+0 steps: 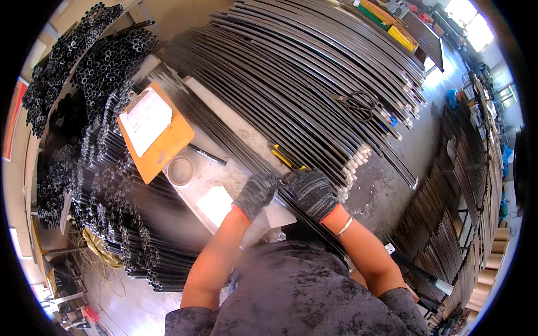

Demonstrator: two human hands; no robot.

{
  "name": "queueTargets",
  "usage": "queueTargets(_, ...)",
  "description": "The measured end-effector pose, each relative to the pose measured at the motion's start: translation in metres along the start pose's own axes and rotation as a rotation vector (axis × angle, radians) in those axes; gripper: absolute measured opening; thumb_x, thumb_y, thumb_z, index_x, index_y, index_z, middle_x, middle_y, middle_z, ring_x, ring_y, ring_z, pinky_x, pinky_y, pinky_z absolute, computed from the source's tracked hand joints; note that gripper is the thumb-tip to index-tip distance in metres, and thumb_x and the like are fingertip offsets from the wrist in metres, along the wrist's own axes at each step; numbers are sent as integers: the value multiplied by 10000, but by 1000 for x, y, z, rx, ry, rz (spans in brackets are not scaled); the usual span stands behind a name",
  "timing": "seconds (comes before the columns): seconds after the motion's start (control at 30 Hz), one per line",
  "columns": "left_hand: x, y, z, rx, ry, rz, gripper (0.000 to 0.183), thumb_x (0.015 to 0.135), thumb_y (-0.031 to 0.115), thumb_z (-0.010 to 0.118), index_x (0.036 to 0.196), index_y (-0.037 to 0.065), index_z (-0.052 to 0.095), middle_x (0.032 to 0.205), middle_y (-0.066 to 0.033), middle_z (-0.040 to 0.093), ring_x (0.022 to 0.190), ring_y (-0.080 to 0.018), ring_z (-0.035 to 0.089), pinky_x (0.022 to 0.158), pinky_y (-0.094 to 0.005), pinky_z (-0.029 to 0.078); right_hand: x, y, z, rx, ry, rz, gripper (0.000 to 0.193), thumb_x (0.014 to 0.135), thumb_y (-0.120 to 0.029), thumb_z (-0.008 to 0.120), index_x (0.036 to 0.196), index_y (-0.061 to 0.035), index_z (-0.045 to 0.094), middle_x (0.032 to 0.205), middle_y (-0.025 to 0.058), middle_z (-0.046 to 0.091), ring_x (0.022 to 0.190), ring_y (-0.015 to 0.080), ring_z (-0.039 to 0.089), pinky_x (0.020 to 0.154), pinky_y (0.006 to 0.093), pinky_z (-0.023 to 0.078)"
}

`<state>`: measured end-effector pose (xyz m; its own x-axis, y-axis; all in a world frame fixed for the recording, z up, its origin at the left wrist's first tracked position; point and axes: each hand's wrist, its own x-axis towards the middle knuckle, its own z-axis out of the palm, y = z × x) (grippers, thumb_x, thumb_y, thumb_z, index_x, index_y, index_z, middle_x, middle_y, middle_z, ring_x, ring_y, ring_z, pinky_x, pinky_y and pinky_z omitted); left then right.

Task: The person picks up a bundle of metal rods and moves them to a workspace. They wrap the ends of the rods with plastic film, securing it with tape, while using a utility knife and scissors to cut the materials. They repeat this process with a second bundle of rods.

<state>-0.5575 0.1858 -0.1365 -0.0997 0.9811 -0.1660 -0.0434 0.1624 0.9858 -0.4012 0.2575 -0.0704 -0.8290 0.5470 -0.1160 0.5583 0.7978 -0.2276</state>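
My left hand (254,193) and my right hand (311,193) wear grey-black knit gloves with orange cuffs. They are close together, fingers curled in over a bundle of thin dark rods (224,134) that runs diagonally beneath and between them. The fingertips are partly hidden, and any small piece between them is too small to make out. Just beyond my right hand lies a yellow utility knife (284,155). White paper (214,205) lies beside my left hand. Farther left are a black pen (207,155), a round ring like a tape roll (180,171) and an orange clipboard (182,134) with a sheet on it.
Long dark metal tubes (280,73) cover the table ahead, several with white-wrapped ends (358,159). Black-handled scissors (361,106) rest on them. Stacked tube bundles (112,61) rise at left, and racks of dark lengths (443,207) stand at right beyond the floor.
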Motion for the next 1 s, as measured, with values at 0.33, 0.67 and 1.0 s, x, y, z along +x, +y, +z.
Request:
queueTargets(0.33,-23,10,-7,393,179,132,182,812,178,650,862,2,655,728,-98,619,702,-256,580,678,-339,472,-7,37,43,1210,154,-53,158,898,-85,547,1039,-19,573,948,96,617,898,175,589,795,305,496)
queueTargets(0.67,-11,-13,29,-936,242,-161,143,906,210,587,857,76,589,693,18,553,556,-67,484,453,-195,377,7,12,64,590,658,-162,159,857,-124,580,939,10,603,888,148,612,782,296,588,676,397,477)
queueTargets(1.0,-15,-79,0,516,411,119,227,801,72,609,1015,-2,600,841,-122,624,730,-250,594,659,-314,495,-1,48,66,202,421,-141,240,825,-180,518,958,11,578,732,179,587,604,310,577,569,416,473)
